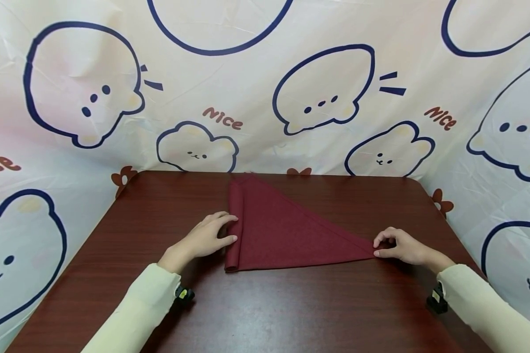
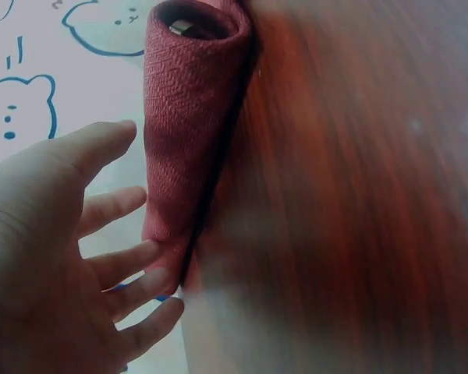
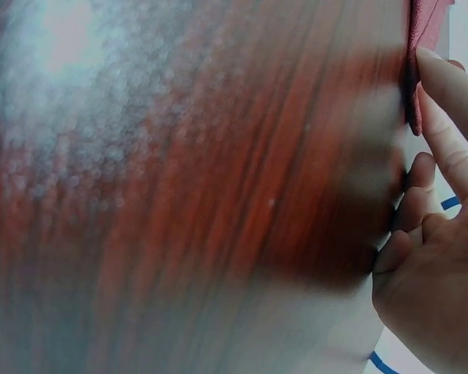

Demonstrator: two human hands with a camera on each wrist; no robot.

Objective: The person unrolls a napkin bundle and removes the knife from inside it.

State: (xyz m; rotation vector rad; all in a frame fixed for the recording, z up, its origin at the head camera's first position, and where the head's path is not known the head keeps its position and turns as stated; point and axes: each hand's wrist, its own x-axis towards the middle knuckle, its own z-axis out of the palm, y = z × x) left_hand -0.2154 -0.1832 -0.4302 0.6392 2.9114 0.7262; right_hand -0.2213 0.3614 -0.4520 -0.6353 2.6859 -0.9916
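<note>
A dark red cloth napkin (image 1: 282, 233) lies on the brown wooden table (image 1: 291, 309), folded into a triangle. Its left edge is rolled into a tube (image 1: 234, 235). My left hand (image 1: 218, 231) rests beside that roll with its fingers fairly straight and the tips touching it. The left wrist view shows the roll (image 2: 189, 125) end on, with the spread fingers (image 2: 129, 261) against it. My right hand (image 1: 382, 246) is at the triangle's right tip, thumb and forefinger pinching the corner. In the right wrist view the forefinger (image 3: 448, 86) touches the cloth corner (image 3: 425, 23).
A printed backdrop (image 1: 265, 98) with cartoon animals and "Nice" lettering hangs behind the table and wraps both sides. Bare tabletop lies in front of the napkin. Black wrist cameras (image 1: 184, 294) sit on both cream sleeves.
</note>
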